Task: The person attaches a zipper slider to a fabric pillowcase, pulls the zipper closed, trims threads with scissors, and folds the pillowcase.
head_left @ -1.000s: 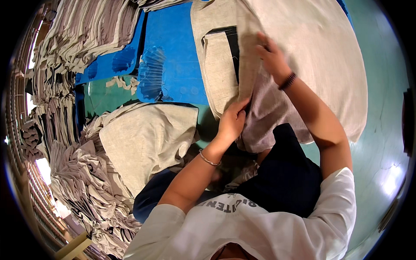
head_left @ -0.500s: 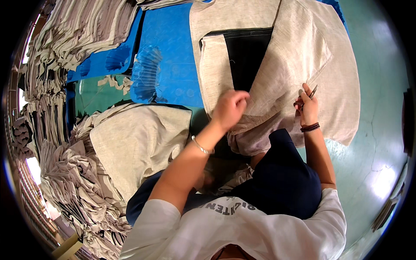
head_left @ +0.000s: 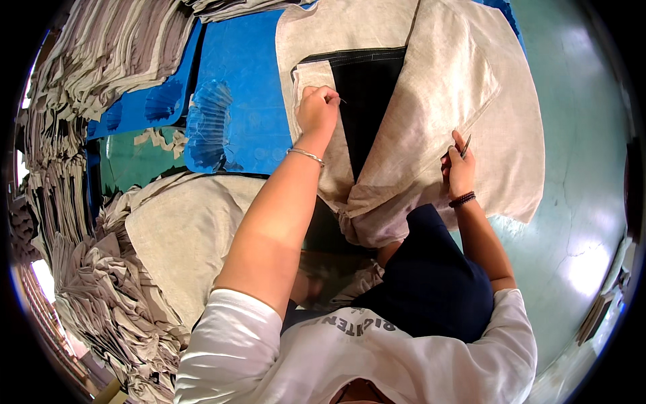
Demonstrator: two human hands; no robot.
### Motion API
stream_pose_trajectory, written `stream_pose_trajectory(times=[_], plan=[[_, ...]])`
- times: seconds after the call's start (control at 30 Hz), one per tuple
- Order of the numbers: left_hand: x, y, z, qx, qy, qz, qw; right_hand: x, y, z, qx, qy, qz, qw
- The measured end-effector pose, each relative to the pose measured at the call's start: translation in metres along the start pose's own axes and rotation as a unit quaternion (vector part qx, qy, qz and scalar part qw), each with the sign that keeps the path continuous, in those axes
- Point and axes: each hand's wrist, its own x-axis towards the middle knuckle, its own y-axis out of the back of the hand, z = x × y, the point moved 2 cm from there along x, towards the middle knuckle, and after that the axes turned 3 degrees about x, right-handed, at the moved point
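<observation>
A large beige cloth piece point(head_left: 511, 148) with black lining point(head_left: 367, 101) lies spread in front of me, one part folded back over it. My left hand point(head_left: 318, 111) is closed in a pinch at the edge of the black lining, over a beige strip. A short pale thread point(head_left: 343, 101) shows at its fingertips. My right hand point(head_left: 460, 174) rests on the cloth's right part, closed round small scissors point(head_left: 465, 146) with the metal tip pointing up and away. Its fingers hide most of the handles.
Tall stacks of folded beige and black cloth point(head_left: 128, 47) stand at the far left. A blue board point(head_left: 245, 74) lies beside the work. Another beige cloth point(head_left: 182, 229) drapes over a crumpled heap point(head_left: 101, 289) at the near left. Green floor point(head_left: 572, 168) stretches along the right.
My left hand has moved away from me and slightly left, up to the black lining's edge, and pinches there. My right hand keeps the scissors in nearly the same place on the cloth.
</observation>
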Motion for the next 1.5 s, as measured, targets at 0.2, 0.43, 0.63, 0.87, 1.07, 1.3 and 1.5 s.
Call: stream_pose_trajectory(times=[0.2, 0.43, 0.63, 0.87, 1.07, 1.3, 1.5], plan=[[-0.027, 0.020, -0.020, -0.060, -0.112, -0.062, 0.990, 0.000, 0.000, 0.002, 0.019, 0.022, 0.000, 1.000], [-0.151, 0.084, -0.096, 0.126, -0.039, -0.052, 0.990, 0.005, -0.001, 0.015, 0.048, 0.055, 0.006, 0.997], [-0.218, 0.086, -0.161, 0.175, 0.051, -0.072, 0.981, 0.014, -0.006, 0.025, 0.045, 0.092, 0.027, 0.994], [-0.189, 0.069, -0.116, -0.233, 0.176, -0.019, 0.956, 0.015, -0.005, 0.032, 0.033, 0.107, 0.031, 0.993], [-0.163, 0.044, -0.054, -0.297, 0.240, -0.023, 0.924, 0.015, -0.005, 0.031, 0.010, 0.124, 0.032, 0.992], [-0.177, 0.028, 0.035, -0.106, -0.118, -0.095, 0.983, 0.020, 0.001, 0.039, -0.059, 0.177, 0.038, 0.982], [-0.201, -0.014, 0.024, 0.005, -0.174, -0.272, 0.946, 0.024, 0.008, 0.044, -0.026, 0.117, 0.042, 0.992]])
